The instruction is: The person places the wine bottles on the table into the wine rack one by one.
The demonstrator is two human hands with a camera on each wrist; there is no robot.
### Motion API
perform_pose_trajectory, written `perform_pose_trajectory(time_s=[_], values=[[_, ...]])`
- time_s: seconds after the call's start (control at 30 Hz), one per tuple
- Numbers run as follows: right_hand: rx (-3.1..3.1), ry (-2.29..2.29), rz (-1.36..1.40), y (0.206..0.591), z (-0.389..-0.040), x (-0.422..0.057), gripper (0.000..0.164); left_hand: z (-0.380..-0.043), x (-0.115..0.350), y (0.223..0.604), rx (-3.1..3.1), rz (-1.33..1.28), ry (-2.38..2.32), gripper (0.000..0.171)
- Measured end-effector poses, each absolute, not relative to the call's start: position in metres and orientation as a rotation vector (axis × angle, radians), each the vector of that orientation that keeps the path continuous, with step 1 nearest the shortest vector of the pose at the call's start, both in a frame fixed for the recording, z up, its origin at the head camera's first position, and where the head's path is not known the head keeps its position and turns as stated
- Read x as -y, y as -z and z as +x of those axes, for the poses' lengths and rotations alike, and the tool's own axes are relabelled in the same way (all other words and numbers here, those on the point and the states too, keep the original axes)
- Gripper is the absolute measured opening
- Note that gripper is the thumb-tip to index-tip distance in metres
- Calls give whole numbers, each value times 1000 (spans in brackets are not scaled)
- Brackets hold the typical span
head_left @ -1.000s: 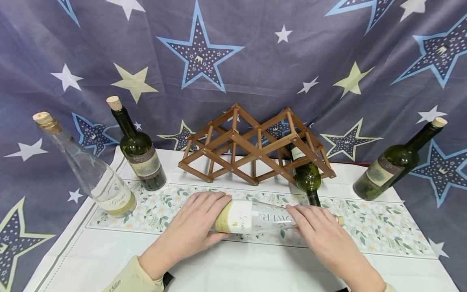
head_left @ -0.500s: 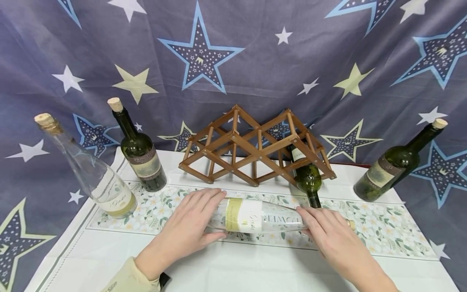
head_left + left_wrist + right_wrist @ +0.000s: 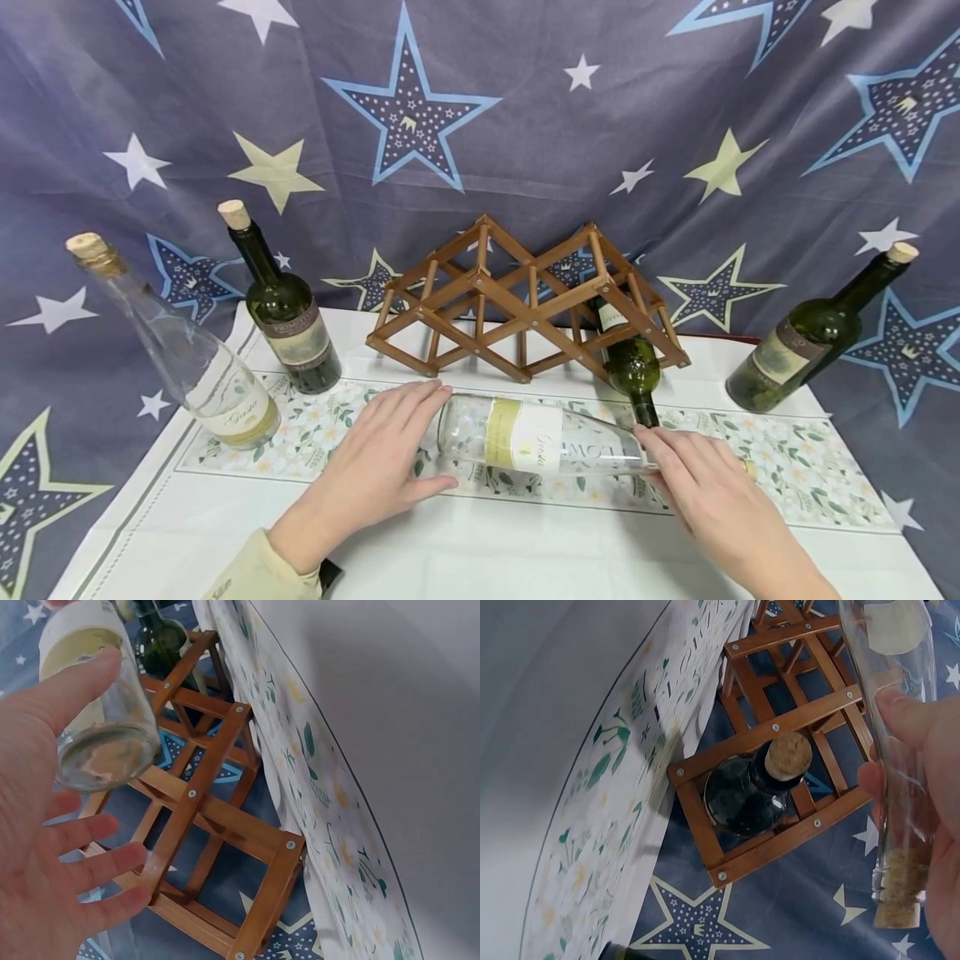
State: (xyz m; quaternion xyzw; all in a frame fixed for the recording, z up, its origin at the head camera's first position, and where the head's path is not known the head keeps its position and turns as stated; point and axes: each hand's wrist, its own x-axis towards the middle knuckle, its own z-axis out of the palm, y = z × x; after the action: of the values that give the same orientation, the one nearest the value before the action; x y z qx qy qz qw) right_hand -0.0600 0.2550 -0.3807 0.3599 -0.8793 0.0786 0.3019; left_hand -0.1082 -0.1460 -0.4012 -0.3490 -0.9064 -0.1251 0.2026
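A clear glass bottle [image 3: 522, 435] with a white and yellow-green label lies on its side above the floral runner, its base to the left. My right hand [image 3: 708, 492] grips its neck, and the cork [image 3: 898, 901] shows beyond that hand in the right wrist view. Beside the base is my left hand [image 3: 375, 458], fingers extended and spread, not wrapped round the glass. Behind stands a brown wooden folding wine rack [image 3: 480, 321]. A green bottle [image 3: 633, 364] rests in its right lower compartment, with the neck pointing forward.
At the left stand a corked clear bottle [image 3: 236, 404] and a corked dark green bottle [image 3: 296, 333]. Another dark green bottle [image 3: 787, 358] stands at the right. The floral runner [image 3: 810, 471] crosses the white tablecloth [image 3: 480, 554], with a star-patterned curtain [image 3: 525, 125] behind.
The clear bottle has shifted to the right with my right hand. My left hand has loosened from the label end and drawn slightly left, so the base now shows.
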Motion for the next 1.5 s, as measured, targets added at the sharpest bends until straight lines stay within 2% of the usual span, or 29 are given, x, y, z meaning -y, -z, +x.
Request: perform_pose_trajectory(time_s=[0.77, 1.07, 1.5], values=[[2344, -217, 825, 379, -52, -285, 54, -107, 163, 413, 2598, -907, 286, 111], [2496, -222, 732, 380, -46, -298, 62, -105, 166, 415, 2620, -871, 227, 113], [2414, -249, 652, 383, -46, -312, 63, -103, 168, 422, 2642, -850, 194, 111]])
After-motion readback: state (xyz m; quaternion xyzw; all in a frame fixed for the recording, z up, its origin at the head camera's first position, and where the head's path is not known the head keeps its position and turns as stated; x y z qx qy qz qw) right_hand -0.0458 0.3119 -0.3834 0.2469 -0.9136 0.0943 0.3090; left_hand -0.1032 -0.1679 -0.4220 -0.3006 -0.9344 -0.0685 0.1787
